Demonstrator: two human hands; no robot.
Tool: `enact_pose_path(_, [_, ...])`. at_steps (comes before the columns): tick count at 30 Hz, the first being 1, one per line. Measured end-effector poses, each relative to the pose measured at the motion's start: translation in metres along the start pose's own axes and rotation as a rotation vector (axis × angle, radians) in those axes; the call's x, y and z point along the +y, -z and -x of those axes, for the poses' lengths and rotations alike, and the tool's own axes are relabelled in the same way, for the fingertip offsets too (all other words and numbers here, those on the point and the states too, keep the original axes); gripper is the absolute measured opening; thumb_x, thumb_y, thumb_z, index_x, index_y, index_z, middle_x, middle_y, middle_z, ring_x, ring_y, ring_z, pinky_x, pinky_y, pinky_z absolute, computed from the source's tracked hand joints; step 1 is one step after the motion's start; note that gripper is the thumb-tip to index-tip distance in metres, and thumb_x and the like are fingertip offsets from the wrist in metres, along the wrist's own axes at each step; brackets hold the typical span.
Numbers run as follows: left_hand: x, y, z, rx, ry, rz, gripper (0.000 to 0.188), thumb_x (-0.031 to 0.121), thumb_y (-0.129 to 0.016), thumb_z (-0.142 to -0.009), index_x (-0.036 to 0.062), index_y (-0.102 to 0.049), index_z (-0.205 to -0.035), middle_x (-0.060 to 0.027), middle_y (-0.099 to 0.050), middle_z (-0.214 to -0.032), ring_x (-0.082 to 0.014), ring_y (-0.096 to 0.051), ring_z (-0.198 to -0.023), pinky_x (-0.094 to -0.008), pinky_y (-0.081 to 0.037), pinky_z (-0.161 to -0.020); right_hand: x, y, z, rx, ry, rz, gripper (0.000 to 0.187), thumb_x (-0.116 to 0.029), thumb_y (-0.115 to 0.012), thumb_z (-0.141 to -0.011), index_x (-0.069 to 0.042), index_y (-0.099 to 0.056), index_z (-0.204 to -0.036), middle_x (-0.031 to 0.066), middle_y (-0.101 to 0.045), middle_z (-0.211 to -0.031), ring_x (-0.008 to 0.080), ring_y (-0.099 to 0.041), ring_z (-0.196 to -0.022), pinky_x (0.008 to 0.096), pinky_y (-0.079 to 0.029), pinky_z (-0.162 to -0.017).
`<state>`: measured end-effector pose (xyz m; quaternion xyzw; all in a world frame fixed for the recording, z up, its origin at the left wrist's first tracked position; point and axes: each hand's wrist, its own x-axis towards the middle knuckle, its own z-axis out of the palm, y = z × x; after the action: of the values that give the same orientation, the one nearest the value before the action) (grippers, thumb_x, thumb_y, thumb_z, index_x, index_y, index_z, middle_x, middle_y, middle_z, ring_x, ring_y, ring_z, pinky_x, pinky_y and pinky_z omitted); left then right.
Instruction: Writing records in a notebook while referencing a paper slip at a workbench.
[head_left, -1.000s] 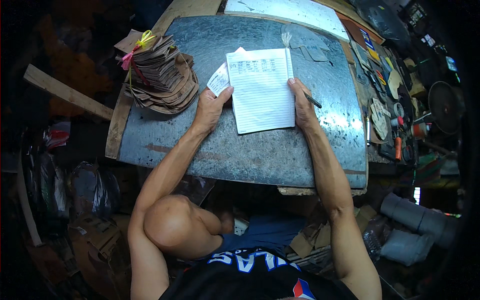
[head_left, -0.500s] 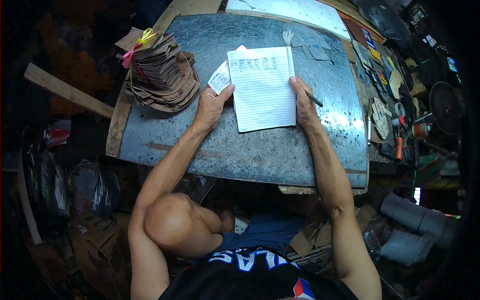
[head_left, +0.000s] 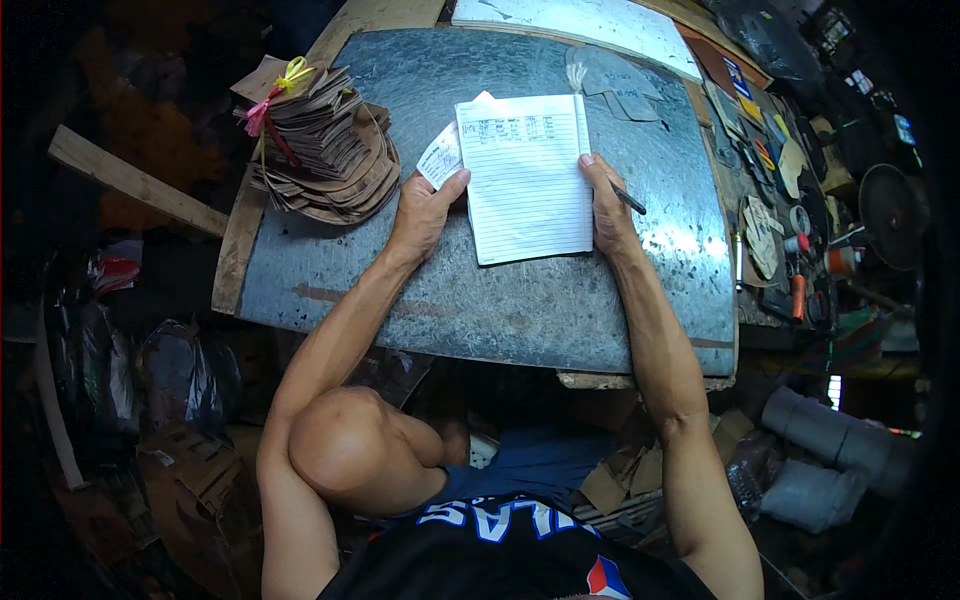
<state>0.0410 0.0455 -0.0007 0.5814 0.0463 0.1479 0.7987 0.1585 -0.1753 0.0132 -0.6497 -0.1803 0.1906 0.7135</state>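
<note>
A white lined notepad (head_left: 525, 190) with a few rows of handwriting near its top is held over the grey metal tabletop (head_left: 480, 310). My left hand (head_left: 425, 208) is closed, its thumb at the pad's left edge; it also pinches a small slip of paper (head_left: 440, 160) that sticks out beside the pad. On the other side my right hand (head_left: 608, 208) grips the pad's right edge, thumb on top. A dark pen (head_left: 630, 201) juts out from that same hand. The fingers under the pad are hidden.
Bundles of brown cut pieces (head_left: 325, 150), tied with pink and yellow strips, stand at the left of the table. Grey flat patterns (head_left: 615, 80) lie at the far side. Tools, among them an orange-handled one (head_left: 798, 296), crowd a bench at right.
</note>
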Motion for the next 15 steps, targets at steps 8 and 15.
enact_pose_path(8, [0.0029,-0.0035,0.0009,0.013,-0.021,0.004,0.032,0.010,-0.059,-0.093,-0.0052,-0.055,-0.121,-0.0107,-0.063,-0.117,-0.0148,-0.059,-0.107,-0.0300,-0.044,-0.096,-0.0014,0.0000,0.0009,0.005,0.004,0.015,0.045,-0.041,-0.047,-0.095,0.001,-0.058,-0.106,0.0101,-0.060,-0.087,0.0146,-0.056,-0.081,0.0276,-0.045,-0.072])
enact_pose_path(15, [-0.0002,-0.0034,-0.0017,0.021,-0.034,0.019,0.031,0.009,-0.059,-0.094,-0.0054,-0.055,-0.121,-0.0113,-0.062,-0.118,-0.0152,-0.059,-0.108,-0.0304,-0.046,-0.095,0.0012,-0.0002,-0.0007,0.001,0.025,0.015,0.044,-0.041,-0.046,-0.096,0.001,-0.058,-0.104,0.0101,-0.060,-0.084,0.0141,-0.056,-0.075,0.0275,-0.045,-0.068])
